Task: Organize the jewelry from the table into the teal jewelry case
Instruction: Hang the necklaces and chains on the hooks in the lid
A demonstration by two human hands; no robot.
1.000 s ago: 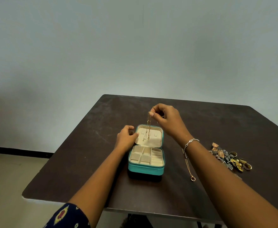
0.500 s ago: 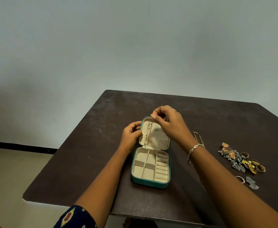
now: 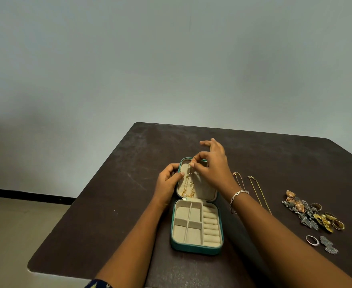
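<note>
1. The teal jewelry case (image 3: pixel 196 249) lies open on the dark table (image 3: pixel 108 204), near its near edge. The tray's square compartments (left) and ring rolls (right) show no contents.
2. At the near right lie a silver ring (image 3: pixel 312 240) and silver earrings (image 3: pixel 329 245), well apart from the case.
3. Just beyond them is a mixed jewelry cluster (image 3: pixel 308 213) of rings, gold and grey pieces, all touching.
4. Between the cluster and the case, two loose chains (image 3: pixel 258 192) lie stretched on the table, partly hidden by the right forearm, which wears a bracelet (image 3: pixel 238 194).
5. The lid (image 3: pixel 206 190) stands tilted back on the far side of the tray. The left hand (image 3: pixel 167 181) grips the lid's left edge with curled fingers.
6. The right hand (image 3: pixel 212 165) pinches the top end of a gold necklace (image 3: pixel 188 188) between thumb and forefinger, other fingers spread. The necklace hangs down the lid's lining.
7. Step in hand, as judged: fastening the necklace to a hook at the lid's far edge. The hook itself is too small to make out.
8. The next move calls for a steady lid, release only once the necklace is seated, then a reach right to the loose chains.
</note>
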